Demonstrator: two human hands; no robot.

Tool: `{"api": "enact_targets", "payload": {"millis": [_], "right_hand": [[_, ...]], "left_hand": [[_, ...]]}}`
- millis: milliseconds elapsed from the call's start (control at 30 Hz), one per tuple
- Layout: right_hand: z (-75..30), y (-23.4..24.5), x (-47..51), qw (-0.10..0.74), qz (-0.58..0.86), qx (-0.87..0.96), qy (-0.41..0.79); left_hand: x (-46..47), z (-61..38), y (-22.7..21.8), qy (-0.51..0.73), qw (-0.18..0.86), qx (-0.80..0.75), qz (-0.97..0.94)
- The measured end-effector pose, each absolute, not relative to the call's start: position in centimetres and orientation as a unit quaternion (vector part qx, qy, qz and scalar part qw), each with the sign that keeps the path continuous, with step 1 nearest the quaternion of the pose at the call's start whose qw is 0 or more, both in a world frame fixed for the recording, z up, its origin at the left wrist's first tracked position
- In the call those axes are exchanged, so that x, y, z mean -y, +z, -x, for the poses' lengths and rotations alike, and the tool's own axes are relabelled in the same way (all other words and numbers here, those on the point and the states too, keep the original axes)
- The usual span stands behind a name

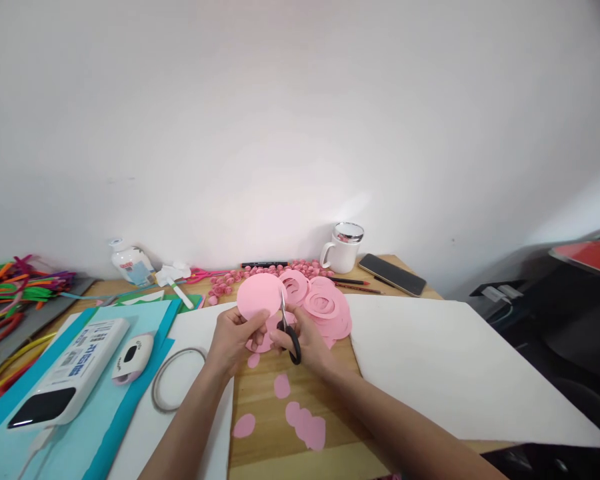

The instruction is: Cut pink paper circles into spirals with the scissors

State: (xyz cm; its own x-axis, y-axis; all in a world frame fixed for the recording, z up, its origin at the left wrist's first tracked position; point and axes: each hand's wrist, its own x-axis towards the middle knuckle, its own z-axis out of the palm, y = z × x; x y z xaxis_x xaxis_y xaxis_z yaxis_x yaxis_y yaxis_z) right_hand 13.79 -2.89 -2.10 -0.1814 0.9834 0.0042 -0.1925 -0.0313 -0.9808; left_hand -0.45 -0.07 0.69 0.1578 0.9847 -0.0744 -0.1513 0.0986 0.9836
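My left hand [239, 337] pinches a round pink paper disc [260, 295] by its lower edge, holding it up above the table. In my right hand [305, 337] is a pair of scissors [295, 345] with black handles. The metal blades point upward at the right edge of the disc; whether they are cutting into it I cannot tell. Behind my hands lies a pile of pink paper circles [325, 303], some cut into spirals. Small pink paper ovals [244, 425] are scattered on the wooden table [260, 387] between my forearms.
White boards [445, 353] lie on both sides. To the left are a white power bank [75, 370], a small white device [133, 357], a tape roll [156, 380] and colourful pipe cleaners [30, 290]. Along the wall stand a mug [344, 253], small pink rolls [223, 285] and a phone [393, 274].
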Motion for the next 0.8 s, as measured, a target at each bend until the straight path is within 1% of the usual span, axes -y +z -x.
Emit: {"api": "enact_targets", "payload": {"millis": [233,533,633,800], "right_hand": [[-14.2,-0.9,3.0,0.526,0.383,0.471,0.596],[-14.2,-1.9,2.8,0.507,0.396,0.485,0.592],[-14.3,-2.6,2.6,0.514,0.391,0.490,0.585],[-14.4,-2.7,2.5,0.500,0.399,0.500,0.584]], "left_hand": [[0.2,0.4,1.0,0.461,0.602,-0.437,-0.483],[0.2,0.5,1.2,0.464,0.617,-0.428,-0.471],[0.1,0.6,1.1,0.466,0.609,-0.433,-0.474],[0.1,0.8,1.0,0.478,0.600,-0.433,-0.474]]}}
